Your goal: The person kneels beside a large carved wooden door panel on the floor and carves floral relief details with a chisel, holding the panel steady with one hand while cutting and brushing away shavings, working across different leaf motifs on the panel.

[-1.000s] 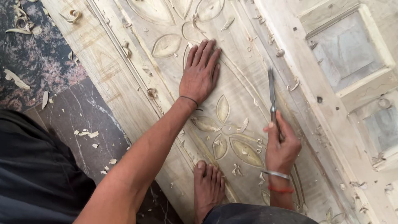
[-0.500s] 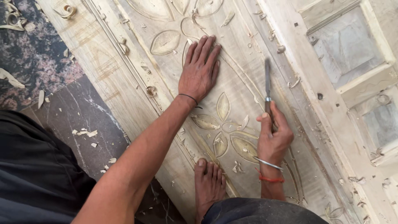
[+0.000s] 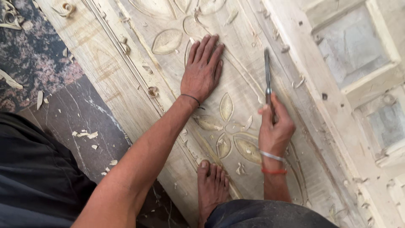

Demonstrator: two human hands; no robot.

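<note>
A dark stone floor (image 3: 76, 122), mottled and littered with pale wood shavings (image 3: 86, 135), is covered across most of the view by a long carved wooden panel (image 3: 109, 71) laid flat. The left hand (image 3: 203, 69) is pressed palm down on the panel, fingers spread and holding nothing, just above a carved flower of leaf-shaped petals (image 3: 228, 131). The right hand (image 3: 275, 128) is closed around the handle of a slim metal chisel (image 3: 267, 80), whose blade is pointed away from the body, up along the panel's length, its long axis running nearly parallel to the raised border groove (image 3: 295, 97) just to the right. The chisel's tip is seen near the level of the left fingertips, the two hands being set apart with bare carved wood between them; the right hand alone is on the tool. A bare foot (image 3: 212, 185) is planted on the panel's near end, below the flower. The wood is pale, matte and rough-grained, with shallow oval cuts; a second, framed panel (image 3: 354, 46) is seen at the far right
</note>
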